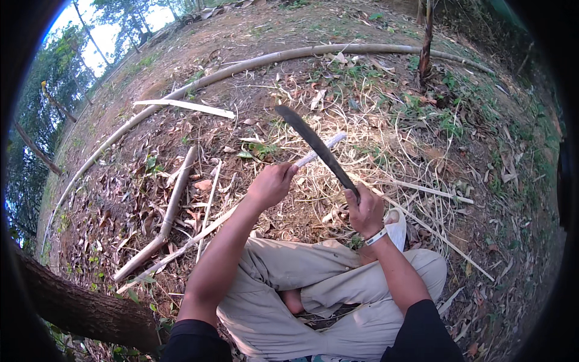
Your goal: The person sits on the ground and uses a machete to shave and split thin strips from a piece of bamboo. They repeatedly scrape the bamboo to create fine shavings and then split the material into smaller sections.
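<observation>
My left hand [271, 186] is closed around a pale, whitish wooden stick [322, 149], whose far end points up and to the right. In my right hand [365, 211] is the handle of a machete with a long dark blade [312, 140], slanting up to the left. The blade crosses over the stick in the picture; whether they touch I cannot tell. Another pale length [181, 251] shows beyond my left forearm, roughly in line with the stick; the hand and arm hide whether they join. Thin curled shavings [374, 157] lie on the ground around the blade.
Left of me lie a bent pole [172, 205] and a flat pale strip [193, 108]. A long curved pole [265, 59] arcs across the far ground. Thin strips [431, 192] lie to the right. A thin trunk [427, 48] stands far right; a thick trunk [84, 301] is at lower left.
</observation>
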{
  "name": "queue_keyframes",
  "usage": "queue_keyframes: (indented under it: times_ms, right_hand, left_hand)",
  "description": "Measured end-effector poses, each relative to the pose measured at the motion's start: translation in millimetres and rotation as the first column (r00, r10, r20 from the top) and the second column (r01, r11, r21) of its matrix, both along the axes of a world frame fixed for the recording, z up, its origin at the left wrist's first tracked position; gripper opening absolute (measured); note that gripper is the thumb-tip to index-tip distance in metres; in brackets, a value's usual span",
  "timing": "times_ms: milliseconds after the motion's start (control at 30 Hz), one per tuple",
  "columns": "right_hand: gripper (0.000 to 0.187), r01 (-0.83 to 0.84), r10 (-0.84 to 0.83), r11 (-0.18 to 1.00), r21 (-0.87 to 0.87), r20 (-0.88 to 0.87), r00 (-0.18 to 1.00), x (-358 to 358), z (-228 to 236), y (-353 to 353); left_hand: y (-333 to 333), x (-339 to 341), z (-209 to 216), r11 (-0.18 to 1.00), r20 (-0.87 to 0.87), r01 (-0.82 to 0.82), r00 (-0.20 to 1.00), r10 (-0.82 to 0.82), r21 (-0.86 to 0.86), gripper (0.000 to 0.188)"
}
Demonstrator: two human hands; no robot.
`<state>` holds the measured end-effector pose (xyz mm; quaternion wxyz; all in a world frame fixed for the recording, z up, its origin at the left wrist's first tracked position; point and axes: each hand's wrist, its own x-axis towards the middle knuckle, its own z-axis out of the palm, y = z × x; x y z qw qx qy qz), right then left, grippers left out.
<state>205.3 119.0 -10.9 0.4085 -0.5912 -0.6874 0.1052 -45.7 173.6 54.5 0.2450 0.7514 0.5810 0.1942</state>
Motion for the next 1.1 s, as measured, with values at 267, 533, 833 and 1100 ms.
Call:
queue_keyframes:
  times_ms: [267, 533, 833, 1100]
  right_hand:
    - [0.052, -0.093, 0.092, 0.995, 0.038, 0.021, 0.996, -13.9, 1.9, -8.0]
    - [0.049, -0.116, 0.111, 0.991, 0.066, 0.080, 0.991, -12.6, -0.5, -6.5]
    - [0.050, -0.065, 0.065, 0.997, 0.035, 0.012, 0.998, -6.9, -4.7, -3.4]
    - [0.052, 0.033, -0.033, 0.999, -0.012, 0.052, 0.998, -4.5, 2.3, -3.6]
  left_hand:
    - [-18.1, 42.8, 1.5, 0.983, 0.252, 0.176, 0.954, -0.161, -0.042, 0.028]
    - [-15.5, 37.2, -15.3, 0.957, 0.252, 0.290, 0.927, -0.280, -0.004, 0.014]
    - [-16.7, 25.8, -5.2, 0.983, 0.289, 0.164, 0.948, -0.135, -0.080, 0.025]
    - [-25.0, 33.0, 7.4, 0.981, 0.032, 0.167, 0.985, -0.171, 0.095, 0.026]
